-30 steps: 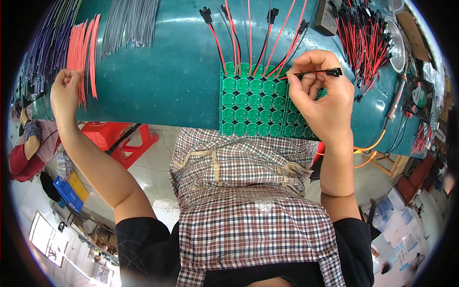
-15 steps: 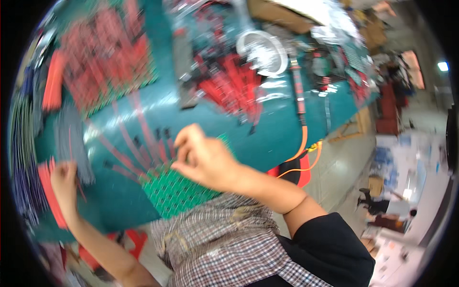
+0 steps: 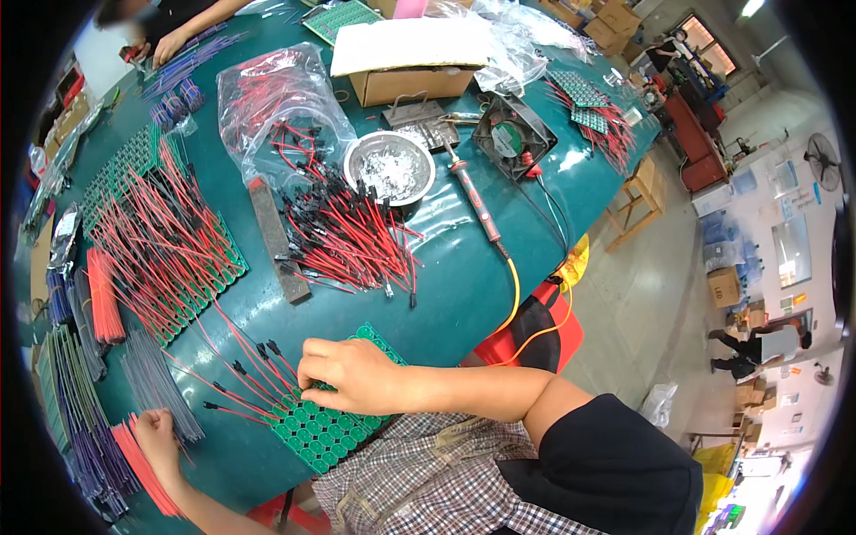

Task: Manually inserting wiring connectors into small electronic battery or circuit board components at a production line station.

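A green circuit board panel (image 3: 316,437) with rows of round pads lies at the table's near edge. Several red leads with black connectors (image 3: 239,366) run out from its far left side. Over the panel, my right hand (image 3: 348,374) is closed with curled fingers; whatever is between the fingertips is hidden. My left hand (image 3: 157,439) pinches at a bundle of red wires (image 3: 143,468) to the left, and a thin red wire shows beside the fingers. Grey wires (image 3: 159,379) lie just beyond that hand.
Wired green panels (image 3: 169,259) spread at left. A metal bar (image 3: 277,241) lies beside loose red-black leads (image 3: 348,236). Farther back are a round metal bowl (image 3: 390,169), a soldering iron (image 3: 473,201), a black fan (image 3: 514,134) and a cardboard box (image 3: 410,85). A co-worker's hand (image 3: 169,45) works far left.
The view has shifted, so the table's far side and a co-worker come into sight. My left hand stays by the red wires; my right hand stays over the panel, its fingers more curled.
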